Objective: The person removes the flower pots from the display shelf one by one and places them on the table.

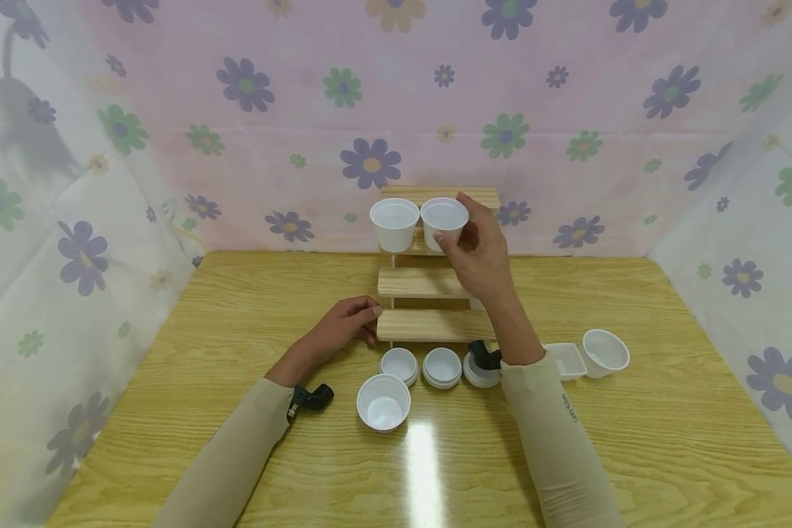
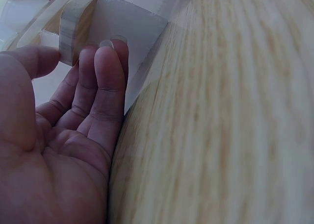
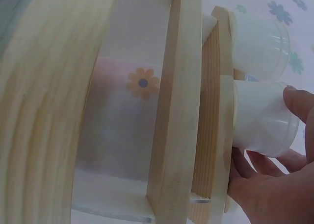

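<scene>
A tiered wooden rack (image 1: 435,325) with white side panels stands at the back of the table. My right hand (image 1: 483,260) holds a white plastic cup (image 1: 438,218) between thumb and fingers; in the right wrist view that cup's base (image 3: 240,118) meets an upper board. A similar white cup (image 1: 394,226) stands upright to its left on the same board. Down at the rack's left side, my left hand (image 1: 343,326) pinches the end of the lowest board (image 2: 71,35), thumb on one side and fingers on the other.
Before the rack stand small white round containers (image 1: 442,369), with a larger white cup (image 1: 383,403) closer to me. Right of my right forearm are a square white dish (image 1: 565,361) and another white cup (image 1: 605,353). Flowered cloth (image 1: 290,110) hangs behind and at the sides.
</scene>
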Tool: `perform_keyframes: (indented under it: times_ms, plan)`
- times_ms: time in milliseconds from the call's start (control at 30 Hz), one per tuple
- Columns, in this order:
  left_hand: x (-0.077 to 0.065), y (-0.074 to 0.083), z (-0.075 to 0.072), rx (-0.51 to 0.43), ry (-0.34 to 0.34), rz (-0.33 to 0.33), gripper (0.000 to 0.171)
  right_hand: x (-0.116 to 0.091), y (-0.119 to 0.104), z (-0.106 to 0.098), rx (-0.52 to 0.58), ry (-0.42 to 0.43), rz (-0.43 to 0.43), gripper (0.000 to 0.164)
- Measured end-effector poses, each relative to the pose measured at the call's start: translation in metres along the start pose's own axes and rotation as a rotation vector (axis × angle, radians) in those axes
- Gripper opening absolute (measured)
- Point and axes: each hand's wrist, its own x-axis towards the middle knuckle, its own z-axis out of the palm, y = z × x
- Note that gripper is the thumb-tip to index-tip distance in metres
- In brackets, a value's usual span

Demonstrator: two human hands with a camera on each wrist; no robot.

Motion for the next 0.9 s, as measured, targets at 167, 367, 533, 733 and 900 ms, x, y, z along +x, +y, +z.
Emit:
perform_keyframes:
  times_ms: [167, 367, 533, 733, 900]
  plan:
    - [-0.0006, -0.0004, -0.0004, -0.012, -0.004, -0.003, 0.026, 0.0003, -0.0007, 0.001, -0.001, -0.009, -0.014, 0.066]
    - [-0.0007, 0.0005, 0.0001, -0.006, 0.0, -0.008, 0.025, 0.0, -0.0014, -0.0002, 0.038, -0.017, -0.001, 0.067]
    - [-0.0011, 0.0012, 0.0005, 0.005, 0.007, -0.011, 0.026, 0.0004, -0.0004, -0.0023, 0.034, -0.028, 0.02, 0.063]
    - [-0.0016, 0.001, 0.0005, 0.01, 0.005, -0.005, 0.026, 0.0001, 0.0, -0.0033, 0.034, -0.04, 0.016, 0.061]
    - [-0.002, 0.0013, 0.0003, 0.008, 0.006, -0.005, 0.027, -0.0006, 0.0008, -0.0035, 0.042, -0.044, 0.003, 0.06]
